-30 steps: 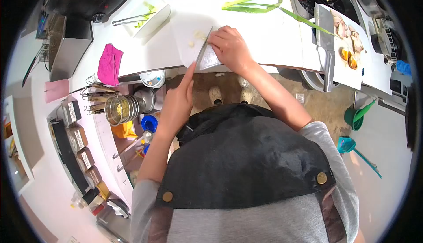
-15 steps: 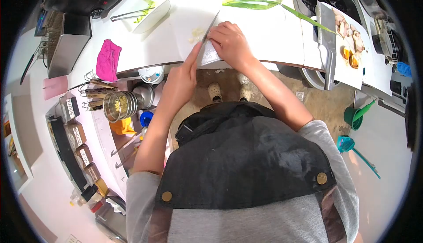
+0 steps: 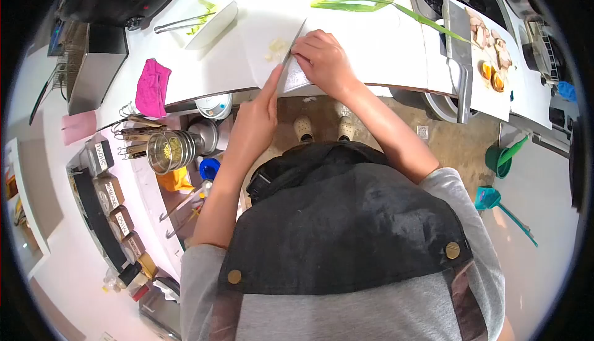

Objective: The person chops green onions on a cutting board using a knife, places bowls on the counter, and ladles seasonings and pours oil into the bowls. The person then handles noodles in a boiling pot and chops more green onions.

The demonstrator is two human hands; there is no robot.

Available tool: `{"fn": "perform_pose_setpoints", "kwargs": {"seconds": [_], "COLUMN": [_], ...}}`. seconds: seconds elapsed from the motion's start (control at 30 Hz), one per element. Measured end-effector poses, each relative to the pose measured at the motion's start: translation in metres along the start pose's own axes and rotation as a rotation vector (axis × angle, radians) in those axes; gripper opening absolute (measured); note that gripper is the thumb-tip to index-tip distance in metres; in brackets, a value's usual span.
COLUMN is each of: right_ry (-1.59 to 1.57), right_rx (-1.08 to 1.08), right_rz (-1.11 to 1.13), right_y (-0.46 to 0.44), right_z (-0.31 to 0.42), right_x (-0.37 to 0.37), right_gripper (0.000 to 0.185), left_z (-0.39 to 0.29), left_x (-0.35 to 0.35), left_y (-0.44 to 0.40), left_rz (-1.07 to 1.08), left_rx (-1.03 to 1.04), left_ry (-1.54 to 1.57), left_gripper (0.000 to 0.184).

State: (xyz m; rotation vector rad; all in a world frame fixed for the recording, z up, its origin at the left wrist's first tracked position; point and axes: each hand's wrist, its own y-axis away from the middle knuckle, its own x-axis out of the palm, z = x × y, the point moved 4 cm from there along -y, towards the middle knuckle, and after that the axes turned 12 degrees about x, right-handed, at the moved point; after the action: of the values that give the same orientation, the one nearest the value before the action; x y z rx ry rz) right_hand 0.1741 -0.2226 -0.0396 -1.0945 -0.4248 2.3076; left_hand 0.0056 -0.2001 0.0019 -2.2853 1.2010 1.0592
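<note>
Fingers of the left hand (image 3: 250, 127) clasp a knife (image 3: 296, 41) near the front edge of the bench (image 3: 387, 53); those of the right hand (image 3: 324, 64) curl, contents hidden. Pale pieces (image 3: 276, 49) beside the stiff blade look light, slippery, best pinched by their sides.

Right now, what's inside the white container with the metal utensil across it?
Green pieces lie in the white container, and the metal utensil reaches in over its rim. What lies beneath them is covered, so I can't tell.
</note>
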Motion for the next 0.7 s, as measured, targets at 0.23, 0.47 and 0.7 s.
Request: {"fn": "perform_pose_setpoints", "kwargs": {"seconds": [0.23,0.47,0.7], "right_ry": [-0.021,-0.032,-0.046], "right_rx": [0.02,0.011,0.006], "right_rz": [0.0,-0.002,-0.013], "right_y": [0.0,0.0,0.001], "right_z": [0.0,-0.001,0.0], "right_x": [-0.001,0.0,-0.002], "right_gripper": [0.014,0.013,0.012], "left_z": [-0.002,-0.003,-0.007], "left_x": [0.001,-0.017,-0.004], "left_y": [-0.007,0.03,-0.001], "left_rz": [0.024,0.002,0.124], "left_rx": [-0.043,-0.048,-0.195], "left_ry": [-0.027,0.049,0.026], "left_gripper": [0.05,0.049,0.046]}}
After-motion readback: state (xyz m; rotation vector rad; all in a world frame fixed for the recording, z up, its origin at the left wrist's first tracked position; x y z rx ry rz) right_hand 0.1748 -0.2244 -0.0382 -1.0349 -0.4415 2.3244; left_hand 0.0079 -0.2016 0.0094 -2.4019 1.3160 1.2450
